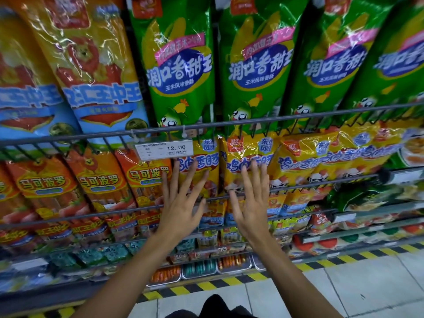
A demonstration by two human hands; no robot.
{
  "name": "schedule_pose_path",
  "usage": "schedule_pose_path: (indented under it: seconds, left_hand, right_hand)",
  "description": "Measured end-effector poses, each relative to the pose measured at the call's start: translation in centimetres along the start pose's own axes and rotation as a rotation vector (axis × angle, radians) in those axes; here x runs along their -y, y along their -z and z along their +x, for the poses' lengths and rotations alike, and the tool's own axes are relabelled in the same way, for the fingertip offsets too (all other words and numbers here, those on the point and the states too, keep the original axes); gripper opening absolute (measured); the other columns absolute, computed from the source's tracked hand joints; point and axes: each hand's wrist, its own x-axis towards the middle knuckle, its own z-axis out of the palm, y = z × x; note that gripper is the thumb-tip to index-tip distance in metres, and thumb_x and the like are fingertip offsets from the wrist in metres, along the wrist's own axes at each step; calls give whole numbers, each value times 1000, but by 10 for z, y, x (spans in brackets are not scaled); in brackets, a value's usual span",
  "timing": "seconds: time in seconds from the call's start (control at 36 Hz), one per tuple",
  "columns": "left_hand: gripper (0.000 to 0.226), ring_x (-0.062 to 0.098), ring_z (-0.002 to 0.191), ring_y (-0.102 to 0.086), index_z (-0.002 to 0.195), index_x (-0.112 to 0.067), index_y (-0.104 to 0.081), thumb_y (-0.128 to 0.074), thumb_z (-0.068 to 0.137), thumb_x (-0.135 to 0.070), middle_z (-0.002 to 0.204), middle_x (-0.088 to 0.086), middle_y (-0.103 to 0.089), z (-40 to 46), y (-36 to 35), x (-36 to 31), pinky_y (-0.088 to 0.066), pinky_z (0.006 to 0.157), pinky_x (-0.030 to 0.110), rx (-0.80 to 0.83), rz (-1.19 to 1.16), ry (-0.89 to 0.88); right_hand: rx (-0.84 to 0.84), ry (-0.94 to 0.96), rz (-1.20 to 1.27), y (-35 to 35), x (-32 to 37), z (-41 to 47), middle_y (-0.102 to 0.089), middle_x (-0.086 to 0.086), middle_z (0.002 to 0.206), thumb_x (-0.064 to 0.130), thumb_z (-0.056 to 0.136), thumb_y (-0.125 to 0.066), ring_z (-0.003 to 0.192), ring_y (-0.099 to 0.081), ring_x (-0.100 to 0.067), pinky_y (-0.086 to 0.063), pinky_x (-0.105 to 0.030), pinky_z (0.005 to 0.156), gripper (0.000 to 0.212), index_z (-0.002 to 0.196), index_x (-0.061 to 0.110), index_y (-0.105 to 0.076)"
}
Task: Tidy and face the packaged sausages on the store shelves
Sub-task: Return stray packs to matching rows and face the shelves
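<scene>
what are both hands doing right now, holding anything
Left hand: open, fingers spread flat toward a yellow pack, holding nothing.
Right hand: open, fingers spread flat toward the next yellow pack, holding nothing.

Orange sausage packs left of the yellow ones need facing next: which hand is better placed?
Probably left. The left hand lies open beside the orange sausage packs; the right hand sits farther off, over yellow packs.

floor (344, 285): pale tiles are shining in the light | tape (220, 283): a yellow and black stripe is running along the shelf bottom | rail (252, 121): grey wire bars are crossing the shelves
</scene>
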Motion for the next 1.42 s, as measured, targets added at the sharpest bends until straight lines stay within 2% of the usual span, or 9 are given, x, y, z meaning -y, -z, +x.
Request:
schedule_pose_path:
  seconds: [0.31, 0.44, 0.56, 0.78, 0.92, 1.0, 1.17, 1.31, 1.42]
  left_hand:
    - [67, 44, 159, 2, 163, -23, -32, -52, 101, -40, 174, 6, -10, -7, -4, -18, -4, 122, 72, 26, -55, 71]
    - [69, 39, 160, -8, 163, -20, -29, -59, 101, -29, 173, 5, -16, 4, -1, -41, -11, 124, 68, -61, -161, -32]
    - [68, 33, 161, -8, 165, -21, -22, -53, 106, -31, 174, 4, -12, 23, -5, -66, -8, 129, 56, -12, -250, -79]
    - [88, 30, 162, -1, 166, -33, -18, -69, 95, -25, 175, 0, -4, 34, -20, -75, 5, 130, 46, 41, -201, -13]
    - [69, 37, 160, -4, 163, -26, -32, -61, 100, -21, 174, 3, -12, 32, -22, -91, -14, 124, 68, -74, -271, 20]
    - [61, 37, 159, -13, 159, -22, -40, -59, 102, -22, 172, 5, -19, 35, -20, -111, -30, 118, 68, -126, -354, -84]
    - [72, 28, 161, -12, 165, -23, -23, -60, 104, -18, 174, 3, -13, 60, -29, -170, -13, 130, 47, -35, -376, -224]
    - [77, 27, 162, -4, 167, -17, -12, -56, 104, -26, 175, 5, -4, 80, -44, -207, 2, 131, 42, -74, -262, 13]
    - [79, 25, 162, 0, 167, -17, -6, -51, 105, -37, 175, 4, 1, 97, -53, -218, 1, 130, 40, -82, -139, 108]
  right_hand:
    - [114, 34, -109, 5, 3, 6, -5, -7, 173, 47, 105, -53, 159, -3, -35, -8, -61, 126, 71, 165, 24, -20]
    - [160, 60, 40, 25, -3, 5, -10, -2, 173, 30, 105, -58, 160, -5, -32, -16, -58, 126, 66, 163, 27, -26]
    - [145, -21, 173, 43, -6, 1, -16, -1, 172, 16, 104, -59, 159, -13, -27, -24, -49, 126, 67, 163, 18, -26]
    - [33, -162, 62, 81, -26, -9, -19, -1, 171, 11, 100, -66, 159, -16, -27, -27, -50, 125, 71, 161, 12, -28]
    - [3, -188, 11, 107, -47, -3, -20, 1, 170, 13, 101, -65, 158, -18, -24, -23, -40, 127, 71, 161, 14, -28]
    - [-64, -198, 50, 122, -62, 8, -27, 4, 165, 18, 104, -61, 155, -25, -20, -24, -33, 125, 63, 160, 17, -32]
    - [-173, -191, 101, 148, -98, 41, -35, 8, 159, 21, 106, -56, 151, -32, -15, -28, -24, 121, 52, 155, 17, -41]
    - [-81, -98, 154, 159, -129, 54, -41, 10, 152, 21, 107, -55, 144, -41, -15, -41, -41, 116, 44, 150, 17, -49]
    - [-11, 122, 106, 159, -145, 58, -43, 4, 154, 15, 104, -60, 145, -40, -18, -31, -33, 120, 47, 150, 11, -50]
